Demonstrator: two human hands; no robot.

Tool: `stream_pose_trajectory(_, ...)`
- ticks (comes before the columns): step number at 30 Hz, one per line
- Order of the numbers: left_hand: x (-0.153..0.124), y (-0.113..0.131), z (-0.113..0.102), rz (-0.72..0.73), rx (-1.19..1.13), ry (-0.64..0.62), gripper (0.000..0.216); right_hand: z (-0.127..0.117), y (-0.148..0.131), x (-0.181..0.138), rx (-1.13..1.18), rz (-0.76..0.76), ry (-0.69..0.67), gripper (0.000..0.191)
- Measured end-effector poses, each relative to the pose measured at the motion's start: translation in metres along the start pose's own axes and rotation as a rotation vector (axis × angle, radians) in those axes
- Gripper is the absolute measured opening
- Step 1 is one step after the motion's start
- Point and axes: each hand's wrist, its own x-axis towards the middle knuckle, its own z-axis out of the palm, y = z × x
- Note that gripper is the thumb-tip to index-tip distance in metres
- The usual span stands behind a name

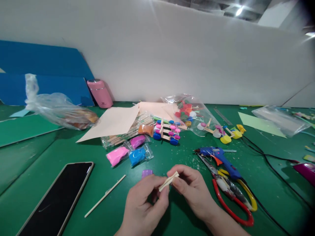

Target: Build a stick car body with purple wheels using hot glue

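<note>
Between my two hands is a small bundle of short pale wooden sticks (168,182), lying side by side. My left hand (145,203) pinches its left end, and my right hand (193,190) pinches the right end with thumb and forefinger. Just behind my left fingers sits a purple piece (147,173), partly hidden. A longer thin wooden stick (105,196) rests on the green table (172,157) to the left. On the right lie a blue hot glue gun (221,159) and pliers with red and yellow handles (233,196).
A phone (56,200) lies at the left front. Small bags of pink and blue clay (137,155), a colourful stick-and-cap model (167,131) and a bag of bottle caps (187,113) stand farther back. A black cord (268,160) crosses the right side. A pink flask (100,93) stands by the wall.
</note>
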Motion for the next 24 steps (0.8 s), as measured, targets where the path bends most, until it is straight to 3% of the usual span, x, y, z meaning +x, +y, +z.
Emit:
stream_pose_trajectory(11, 0.0013, 0.0018, -0.0009, 0.000, -0.003, -0.009, 0.010, 0.0002, -0.0023, -0.0001, -0.018, -0.001, -0.010, 0.012)
stream_pose_trajectory(17, 0.0016, 0.0032, -0.0006, -0.086, -0.029, -0.035, 0.010, 0.0005, -0.0008, -0.0008, -0.021, 0.006, 0.010, 0.012)
stream_pose_trajectory(24, 0.0018, 0.0013, 0.0011, -0.040, -0.031, -0.019, 0.009, 0.0003, -0.0049, 0.0006, -0.096, -0.054, -0.026, 0.009)
